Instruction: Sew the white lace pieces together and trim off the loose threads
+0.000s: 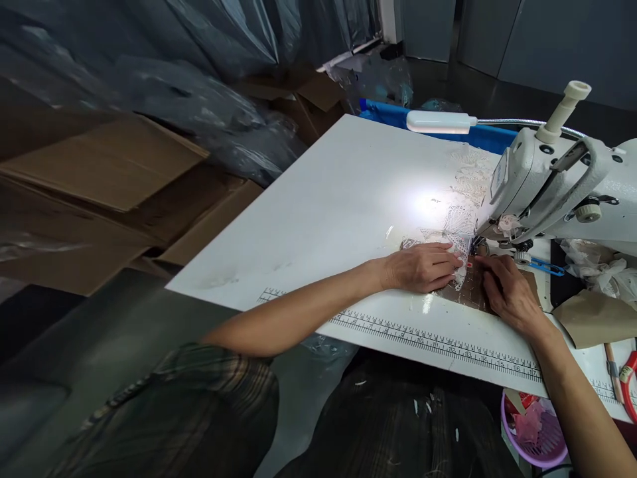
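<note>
My left hand (426,267) lies on a piece of white lace (462,247), its fingers stretched across the fabric and pressing it to the table. The lace runs up to the presser foot (475,244) of a white sewing machine (542,179). Just right of the foot, my right hand (508,290) rests with index finger reaching toward the needle and thumb apart below it. Under both hands is a brown, shiny plate (470,292) with a small red mark. More lace (468,176) trails behind the needle area. The right fingertips' contact with the lace is hard to make out.
A lamp (440,122) lights the white table (318,219), which has a printed ruler along its front edge. Right lie a blue thread snipper (546,267), brown paper (597,317) and red-handled scissors (628,385). Below hangs a purple basket (542,455). Cardboard boxes (104,159) stand left.
</note>
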`<state>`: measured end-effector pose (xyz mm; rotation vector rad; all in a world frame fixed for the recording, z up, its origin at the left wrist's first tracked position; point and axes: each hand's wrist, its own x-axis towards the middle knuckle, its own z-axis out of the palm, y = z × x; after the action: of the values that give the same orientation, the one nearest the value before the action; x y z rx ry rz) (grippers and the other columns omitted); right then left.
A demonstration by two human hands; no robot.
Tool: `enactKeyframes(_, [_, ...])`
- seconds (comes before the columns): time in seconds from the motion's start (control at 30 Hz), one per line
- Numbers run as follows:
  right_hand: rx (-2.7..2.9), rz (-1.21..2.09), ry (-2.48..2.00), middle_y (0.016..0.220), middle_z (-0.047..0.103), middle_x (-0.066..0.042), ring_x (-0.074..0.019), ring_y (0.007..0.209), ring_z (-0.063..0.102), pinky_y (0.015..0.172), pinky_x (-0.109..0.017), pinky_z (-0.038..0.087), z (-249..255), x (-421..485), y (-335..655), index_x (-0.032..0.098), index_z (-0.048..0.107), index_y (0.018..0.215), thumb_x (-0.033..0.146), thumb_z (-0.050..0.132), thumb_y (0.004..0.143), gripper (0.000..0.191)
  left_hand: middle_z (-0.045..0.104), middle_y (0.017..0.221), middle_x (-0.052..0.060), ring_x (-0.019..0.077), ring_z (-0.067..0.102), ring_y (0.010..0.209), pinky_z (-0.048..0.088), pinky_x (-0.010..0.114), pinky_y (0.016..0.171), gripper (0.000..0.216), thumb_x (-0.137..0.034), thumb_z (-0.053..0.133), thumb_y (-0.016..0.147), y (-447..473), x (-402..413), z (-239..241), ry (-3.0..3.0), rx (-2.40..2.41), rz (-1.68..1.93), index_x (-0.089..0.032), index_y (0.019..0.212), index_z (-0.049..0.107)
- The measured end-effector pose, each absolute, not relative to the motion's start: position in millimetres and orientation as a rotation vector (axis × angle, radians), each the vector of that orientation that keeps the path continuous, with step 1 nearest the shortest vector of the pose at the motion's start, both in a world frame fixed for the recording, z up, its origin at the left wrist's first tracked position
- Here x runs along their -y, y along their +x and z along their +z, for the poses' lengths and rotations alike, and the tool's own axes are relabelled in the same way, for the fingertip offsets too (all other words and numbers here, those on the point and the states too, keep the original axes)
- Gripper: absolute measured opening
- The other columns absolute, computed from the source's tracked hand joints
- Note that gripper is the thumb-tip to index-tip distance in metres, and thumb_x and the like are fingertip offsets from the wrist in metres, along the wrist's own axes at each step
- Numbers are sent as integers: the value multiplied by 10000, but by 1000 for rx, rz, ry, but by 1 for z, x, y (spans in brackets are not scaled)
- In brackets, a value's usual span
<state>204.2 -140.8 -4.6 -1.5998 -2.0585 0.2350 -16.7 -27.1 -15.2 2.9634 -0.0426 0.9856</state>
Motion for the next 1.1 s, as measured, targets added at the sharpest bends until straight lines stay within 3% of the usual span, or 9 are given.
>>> enactKeyframes(0.1, [2107, 218, -1548, 1063, 617, -105, -221, 928, 626, 832, -387, 563, -7, 141, 211, 250, 625, 1330, 224, 396, 968, 429, 779, 1037, 82, 179, 735, 1006, 539, 462, 1073, 201, -176, 500, 989, -18, 24, -14, 2894, -39, 953, -134, 1025, 693])
enactKeyframes(0.23, [2255, 115, -1600, 1048, 582, -123, -209, 791, 601, 649, -341, 536, -5, 135, 208, 264, 619, 1368, 233, 397, 968, 459, 777, 1073, 52, 188, 726, 1049, 437, 532, 1149, 195, -245, 552, 963, -22, 21, -11, 2804, -104, 814, -193, 862, 711])
enactKeyframes(0.33, [2334, 27, -1746, 1031, 581, -128, -178, 649, 549, 478, -279, 417, 2, 128, 199, 300, 623, 1358, 272, 407, 977, 439, 772, 1098, 42, 185, 728, 1041, 400, 540, 1172, 187, -259, 605, 931, -26, 18, -9, 2734, -50, 802, -211, 790, 717])
enactKeyframes(0.43, [2355, -11, -1860, 1004, 598, -124, -155, 588, 520, 423, -252, 317, 10, 123, 190, 289, 637, 1313, 321, 419, 985, 395, 777, 1077, 44, 168, 736, 993, 433, 496, 1153, 161, -226, 622, 925, -26, 17, -9, 2724, 44, 819, -215, 808, 733])
enactKeyframes(0.6, [2276, 79, -1937, 1022, 633, -116, -183, 624, 574, 446, -269, 366, 18, 122, 191, 274, 621, 1303, 365, 403, 995, 388, 781, 1035, 74, 161, 730, 938, 574, 390, 962, 149, -187, 599, 956, -18, 20, -13, 2786, 38, 855, -197, 937, 746])
enactKeyframes(0.73, [2201, 228, -1712, 989, 669, -82, -207, 743, 636, 616, -322, 530, 16, 130, 208, 294, 625, 1324, 281, 420, 967, 411, 778, 1050, 74, 146, 725, 966, 563, 400, 1018, 148, -188, 592, 968, -16, 21, -16, 2758, -23, 834, -191, 950, 739])
enactKeyframes(0.87, [2151, 291, -1583, 1018, 675, -71, -218, 900, 651, 807, -380, 572, 11, 138, 216, 293, 730, 1189, 198, 434, 917, 413, 776, 1053, 78, 149, 727, 994, 560, 418, 1048, 154, -184, 585, 968, -16, 20, -15, 2707, -83, 814, -181, 960, 738])
enactKeyframes(1.1, [2198, 231, -1590, 1036, 644, -81, -204, 855, 626, 726, -349, 564, 3, 141, 211, 298, 730, 1217, 227, 465, 927, 399, 780, 1046, 66, 144, 729, 975, 566, 406, 1034, 172, -222, 570, 984, -17, 22, -14, 2692, -57, 870, -191, 967, 739])
